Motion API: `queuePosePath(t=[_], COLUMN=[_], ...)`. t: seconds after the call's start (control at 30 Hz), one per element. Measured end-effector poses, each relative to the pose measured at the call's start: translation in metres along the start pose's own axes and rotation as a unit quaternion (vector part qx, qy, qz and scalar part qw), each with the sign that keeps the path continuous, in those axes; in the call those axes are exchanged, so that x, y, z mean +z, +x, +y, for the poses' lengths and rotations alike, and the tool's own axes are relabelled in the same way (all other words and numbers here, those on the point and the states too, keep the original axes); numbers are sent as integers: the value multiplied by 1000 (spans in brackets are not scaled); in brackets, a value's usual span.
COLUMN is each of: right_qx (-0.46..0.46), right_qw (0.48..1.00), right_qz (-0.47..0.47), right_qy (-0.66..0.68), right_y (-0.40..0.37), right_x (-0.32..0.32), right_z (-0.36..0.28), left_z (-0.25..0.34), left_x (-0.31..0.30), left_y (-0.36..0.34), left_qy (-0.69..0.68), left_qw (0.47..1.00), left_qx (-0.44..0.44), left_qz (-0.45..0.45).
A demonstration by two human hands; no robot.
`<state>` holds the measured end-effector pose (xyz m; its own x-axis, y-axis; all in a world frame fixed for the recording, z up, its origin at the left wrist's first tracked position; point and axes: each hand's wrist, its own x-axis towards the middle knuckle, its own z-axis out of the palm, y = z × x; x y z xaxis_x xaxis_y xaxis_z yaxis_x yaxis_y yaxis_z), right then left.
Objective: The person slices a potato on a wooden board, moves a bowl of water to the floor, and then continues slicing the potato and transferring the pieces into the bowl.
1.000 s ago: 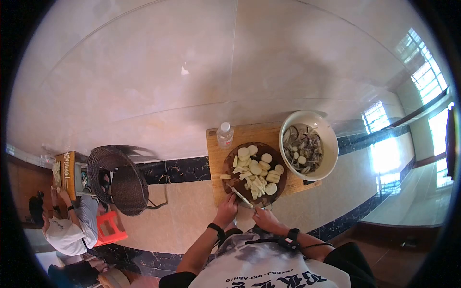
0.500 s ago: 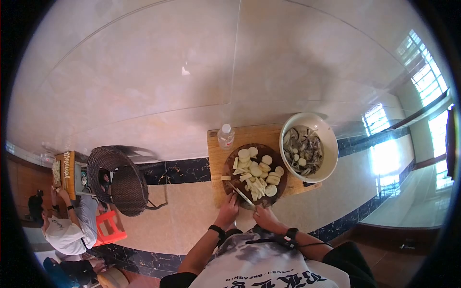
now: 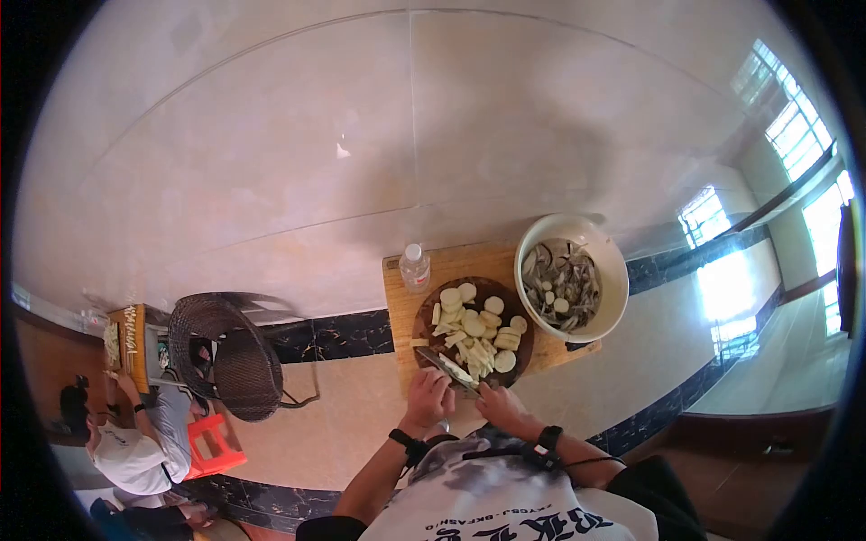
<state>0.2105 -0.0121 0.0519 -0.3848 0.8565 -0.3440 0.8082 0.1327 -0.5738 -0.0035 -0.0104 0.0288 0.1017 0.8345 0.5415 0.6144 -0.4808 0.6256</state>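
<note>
My right hand (image 3: 502, 406) grips a knife (image 3: 444, 367), its blade slanting up and left over the near edge of the round dark cutting board (image 3: 525, 353). My left hand (image 3: 428, 398) is beside the blade at the board's lower left, its fingers curled; whatever they hold is hidden. Pale pieces lie by the blade. Peeled pale vegetable rounds (image 3: 492, 305) and cut sticks (image 3: 478, 352) cover the board's middle. A lone pale piece (image 3: 420, 343) rests at its left edge. To the right, a white basin (image 3: 617, 279) contains grey-brown strips (image 3: 577, 270) and several pale rounds.
A wooden table (image 3: 397, 311) carries the board, basin and a clear plastic bottle (image 3: 415, 268) against the tiled wall. Left of it stands a dark wicker chair (image 3: 245, 370). Farther left, another person (image 3: 135, 455) works at a small table, near a red stool (image 3: 212, 444).
The view has shifted slightly. The knife's blade now shows more of its broad face. My left hand has moved a little, with its fingers more curled.
</note>
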Motion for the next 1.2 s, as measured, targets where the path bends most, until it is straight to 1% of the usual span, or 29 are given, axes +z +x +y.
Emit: queuePosePath(t=[0.07,0.1,0.13,0.23,0.27,0.37,0.43,0.53,0.63,0.73,0.77,0.87,1.03,1.13,1.2], right_qx=[-11,-25,-39,-69,-76,-56,-60,-68,-78,-89,-93,-69,-76,-81,-84], right_qw=[998,998,997,994,992,988,987,983,981,981,980,980,981,979,977], right_qz=[-16,-16,-15,-10,-6,-14,-14,-13,-4,12,18,-23,4,8,4], right_qy=[-53,-55,-57,-86,-99,-143,-151,-168,-177,-174,-173,-184,-179,-185,-194], right_y=[0,1,2,5,6,9,9,7,5,2,1,-2,-1,-2,-3], right_x=[-11,-13,-15,-12,-9,-10,-9,-10,-13,-14,-14,-29,-22,-23,-26], right_z=[-13,-14,-15,-15,-14,-20,-20,-20,-21,-20,-19,-31,-22,-23,-25], left_z=[20,27,30,27,26,26,26,24,10,6,3,-11,-33,-45,-51], left_x=[-17,-20,-18,-13,-12,-9,-9,-6,1,5,6,12,24,23,28], left_y=[19,24,25,22,19,16,17,19,21,26,29,33,45,55,57], left_qy=[16,24,45,73,78,83,82,98,118,72,74,81,125,97,138], left_qw=[999,997,994,986,986,987,987,981,981,986,984,977,960,927,926], left_qx=[37,55,45,41,30,3,-14,-49,-40,-74,-79,-95,-129,-208,-199], left_qz=[-32,-47,-90,-144,-142,-139,-138,-162,-146,-128,-140,-173,-216,-295,-291])
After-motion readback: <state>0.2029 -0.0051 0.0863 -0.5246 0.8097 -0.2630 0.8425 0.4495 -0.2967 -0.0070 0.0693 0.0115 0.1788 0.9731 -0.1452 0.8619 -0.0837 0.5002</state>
